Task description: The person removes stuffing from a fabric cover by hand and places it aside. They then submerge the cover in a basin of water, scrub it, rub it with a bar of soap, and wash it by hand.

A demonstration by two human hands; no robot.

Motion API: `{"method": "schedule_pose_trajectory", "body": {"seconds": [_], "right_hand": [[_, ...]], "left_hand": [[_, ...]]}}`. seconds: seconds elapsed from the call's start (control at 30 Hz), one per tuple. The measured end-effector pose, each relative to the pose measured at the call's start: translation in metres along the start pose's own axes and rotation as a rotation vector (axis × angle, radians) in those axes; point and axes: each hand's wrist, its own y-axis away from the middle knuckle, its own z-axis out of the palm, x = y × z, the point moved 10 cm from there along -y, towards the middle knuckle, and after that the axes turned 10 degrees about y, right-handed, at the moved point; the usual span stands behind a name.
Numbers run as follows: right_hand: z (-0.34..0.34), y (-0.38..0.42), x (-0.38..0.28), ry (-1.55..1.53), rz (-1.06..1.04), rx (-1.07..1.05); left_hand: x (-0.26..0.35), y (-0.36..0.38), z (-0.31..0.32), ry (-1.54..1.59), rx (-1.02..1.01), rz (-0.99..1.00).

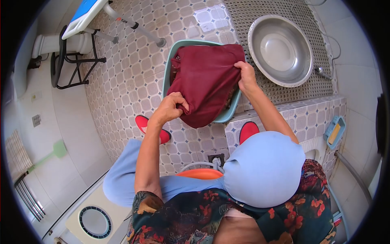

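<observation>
A dark red cloth (209, 77) is spread over a light teal basin (167, 73) on the tiled floor. My left hand (170, 107) pinches the cloth's lower left edge, fingers closed on it. At the upper right, my right hand (246, 75) grips the cloth's other edge between thumb and fingers. The cloth is stretched between both hands and hides most of the basin's inside. Some patterned fabric shows beneath it at the left and lower right sides.
A metal bowl (280, 51) rests on a perforated grey mat (243, 30) at the right, near a shower head (322, 72). A black-framed stand (77, 61) is at the left. An orange basin (201, 174) lies near my knees, and a blue soap dish (335, 132) at the right.
</observation>
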Motion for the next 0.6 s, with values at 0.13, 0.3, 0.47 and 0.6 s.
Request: {"method": "schedule_pose_trajectory", "body": {"seconds": [0.13, 0.3, 0.47, 0.6], "right_hand": [[-0.019, 0.004, 0.0, -0.347, 0.087, -0.044], [-0.031, 0.021, -0.046, -0.517, -0.027, -0.135], [-0.041, 0.033, -0.097, -0.551, -0.145, -0.142], [-0.027, 0.04, -0.12, -0.532, -0.215, -0.317]], "left_hand": [[0.005, 0.0, 0.008, -0.073, -0.008, 0.065], [0.021, 0.007, -0.009, 0.191, 0.065, 0.11], [-0.034, 0.016, -0.076, 0.279, 0.77, -0.003], [-0.044, -0.013, -0.034, 0.311, 0.58, -0.086]]}}
